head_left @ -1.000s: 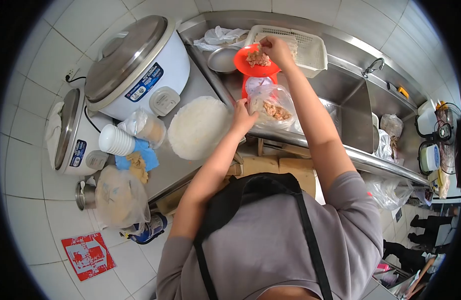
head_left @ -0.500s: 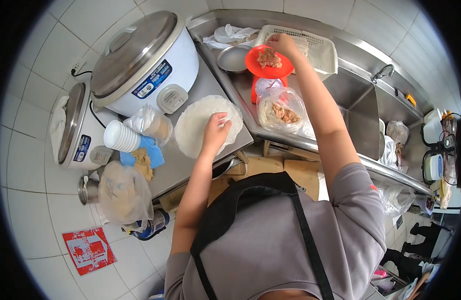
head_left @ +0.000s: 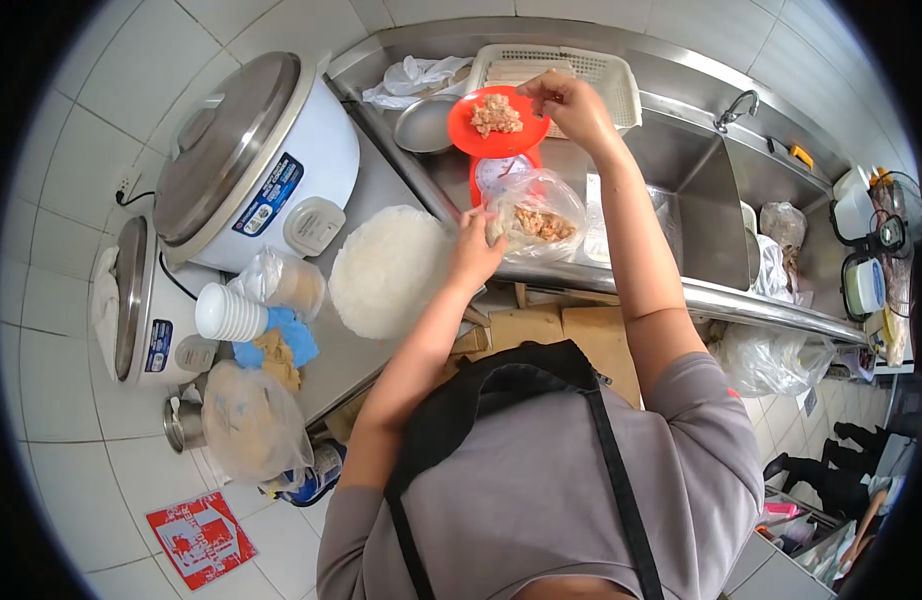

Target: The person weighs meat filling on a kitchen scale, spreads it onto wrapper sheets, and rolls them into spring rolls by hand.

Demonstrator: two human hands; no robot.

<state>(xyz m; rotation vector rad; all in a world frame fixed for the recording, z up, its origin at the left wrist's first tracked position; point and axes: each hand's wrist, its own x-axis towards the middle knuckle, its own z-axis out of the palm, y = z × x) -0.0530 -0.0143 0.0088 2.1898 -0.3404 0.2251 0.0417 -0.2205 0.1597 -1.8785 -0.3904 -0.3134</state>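
Note:
My right hand (head_left: 573,108) hovers at the right rim of a red scale plate (head_left: 468,133), its fingers pinched; what is in them, if anything, is too small to make out. A clump of minced meat (head_left: 496,115) sits on that plate, above the dial of a red kitchen scale (head_left: 501,172). In front of the scale lies a clear plastic bag (head_left: 556,195) with more meat mixture (head_left: 543,224) inside. My left hand (head_left: 478,248) has its fingers closed on the bag's left edge. Left of it, round white wrapper sheets (head_left: 391,275) rest on the steel counter.
A white basket (head_left: 621,85) holding pale rolls stands behind the scale, beside a round metal pan (head_left: 426,125). To the right is a steel sink (head_left: 671,160) with a tap (head_left: 738,108). Large rice cookers (head_left: 271,150) and stacked white cups (head_left: 236,312) stand at left.
My left hand has gone from above the wrapper sheets to the bag's left edge. My right hand has come nearer to the plate's right rim. The view has shifted slightly.

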